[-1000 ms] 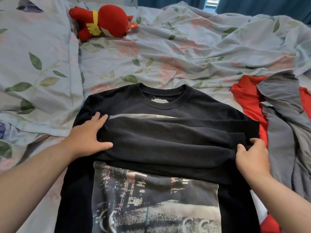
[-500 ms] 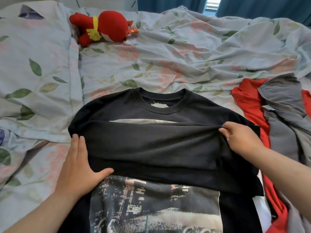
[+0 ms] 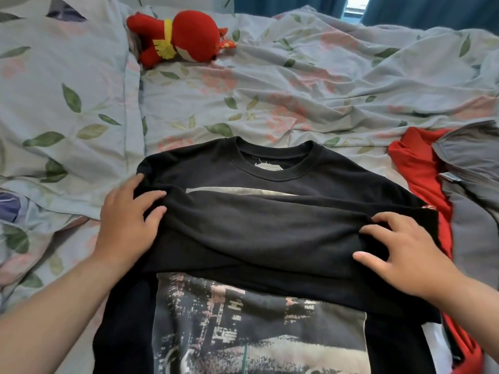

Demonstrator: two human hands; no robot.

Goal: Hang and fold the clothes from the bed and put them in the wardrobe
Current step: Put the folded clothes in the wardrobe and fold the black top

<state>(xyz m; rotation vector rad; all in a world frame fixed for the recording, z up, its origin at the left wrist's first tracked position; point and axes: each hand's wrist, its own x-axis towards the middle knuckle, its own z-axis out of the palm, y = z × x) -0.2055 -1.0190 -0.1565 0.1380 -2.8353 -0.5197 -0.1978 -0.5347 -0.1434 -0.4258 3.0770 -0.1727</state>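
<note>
Floral bed (image 3: 297,85), hands' fingers (image 3: 151,197) on black sweatshirt (image 3: 270,228)

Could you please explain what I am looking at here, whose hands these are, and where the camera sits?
There is no machine: a person wears one wide-angle camera on the head, looking forward and down at their own two bare hands. On the bed, with its floral bedding, lies a black sweatshirt with a printed picture, its sleeves folded across the chest. The left hand rests on the left edge of the folded sleeves, fingers on the fabric. The right hand lies spread on the right edge. To the right sit a red garment and a grey garment. A red plush toy lies near the pillow.
</note>
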